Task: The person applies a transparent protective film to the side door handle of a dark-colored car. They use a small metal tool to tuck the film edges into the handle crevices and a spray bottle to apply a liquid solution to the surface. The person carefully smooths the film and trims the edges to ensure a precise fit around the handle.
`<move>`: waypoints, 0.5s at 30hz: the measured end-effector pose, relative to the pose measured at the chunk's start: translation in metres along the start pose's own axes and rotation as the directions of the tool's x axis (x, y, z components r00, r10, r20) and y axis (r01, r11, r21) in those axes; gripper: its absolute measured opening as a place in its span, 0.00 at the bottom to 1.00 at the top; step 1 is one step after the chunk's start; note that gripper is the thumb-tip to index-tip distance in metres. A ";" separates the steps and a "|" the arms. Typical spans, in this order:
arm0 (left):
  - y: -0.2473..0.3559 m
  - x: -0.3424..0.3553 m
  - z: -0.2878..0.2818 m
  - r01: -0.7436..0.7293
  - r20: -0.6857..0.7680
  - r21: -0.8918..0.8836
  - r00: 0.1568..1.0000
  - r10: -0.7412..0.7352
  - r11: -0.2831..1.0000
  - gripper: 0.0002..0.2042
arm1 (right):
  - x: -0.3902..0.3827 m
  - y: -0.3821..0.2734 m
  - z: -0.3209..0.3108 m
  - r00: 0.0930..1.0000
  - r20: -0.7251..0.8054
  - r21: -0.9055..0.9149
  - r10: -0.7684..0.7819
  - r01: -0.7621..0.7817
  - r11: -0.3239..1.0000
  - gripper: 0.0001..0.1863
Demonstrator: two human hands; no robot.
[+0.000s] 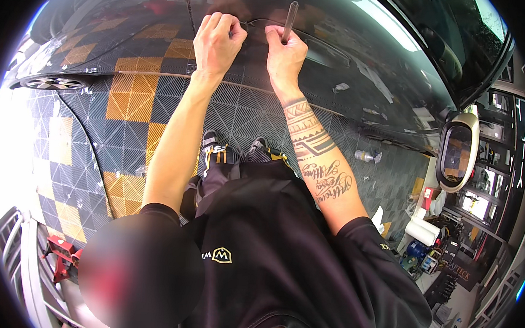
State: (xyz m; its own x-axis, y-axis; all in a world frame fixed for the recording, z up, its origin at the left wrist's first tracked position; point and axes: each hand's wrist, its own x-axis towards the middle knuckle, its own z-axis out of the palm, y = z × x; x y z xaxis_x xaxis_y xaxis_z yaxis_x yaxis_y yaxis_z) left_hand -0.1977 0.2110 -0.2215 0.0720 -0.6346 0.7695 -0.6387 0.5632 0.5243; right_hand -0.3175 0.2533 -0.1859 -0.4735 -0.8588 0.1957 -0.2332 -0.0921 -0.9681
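Observation:
Both hands are raised at the glossy dark side of a car (163, 16). My left hand (217, 44) is closed in a pinch close to the panel; whatever its fingertips hold is too small to make out. A short way to its right, my right hand (287, 57) grips a slim, dark see-through stick (291, 20) that points up out of the fist. Thumb and forefinger of that hand are also pressed together near the panel. A thin dark curved line (259, 20) runs across the bodywork between the two hands; I cannot tell if it is loose.
The side mirror (457, 150) juts out at the right, and a wheel (56, 83) shows at the left. On the tiled floor (132, 98) lie a cable (86, 131), a clear bottle (367, 156) and scraps. A paper roll (422, 230) and bottles stand at the lower right.

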 end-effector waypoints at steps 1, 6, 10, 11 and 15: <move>-0.002 0.000 -0.001 0.002 0.005 0.001 1.000 -0.002 1.000 0.06 | 0.000 -0.001 0.000 1.000 0.000 -0.001 0.004 -0.004 1.000 0.07; -0.011 0.002 -0.008 0.007 0.018 -0.018 1.000 -0.006 1.000 0.06 | 0.001 0.001 0.001 1.000 0.005 0.034 -0.013 0.013 0.999 0.07; -0.012 0.002 -0.009 0.044 0.025 -0.054 0.999 -0.043 0.998 0.05 | 0.001 0.003 0.000 1.000 0.008 0.032 0.002 -0.002 0.999 0.07; -0.012 0.003 -0.009 0.043 0.020 -0.057 0.999 -0.042 0.997 0.05 | 0.001 0.003 0.000 1.000 0.007 0.026 -0.002 0.002 1.000 0.07; -0.010 0.007 -0.012 0.037 0.020 -0.071 0.999 -0.035 0.997 0.04 | 0.000 -0.001 0.001 1.000 0.009 0.018 0.016 -0.016 1.000 0.07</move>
State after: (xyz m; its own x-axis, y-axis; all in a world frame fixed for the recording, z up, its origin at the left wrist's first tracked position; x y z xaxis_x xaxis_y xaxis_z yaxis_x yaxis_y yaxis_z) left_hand -0.1820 0.2072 -0.2169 0.0793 -0.6645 0.7431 -0.5795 0.5758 0.5768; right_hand -0.3167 0.2532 -0.1853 -0.4698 -0.8645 0.1789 -0.2105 -0.0871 -0.9737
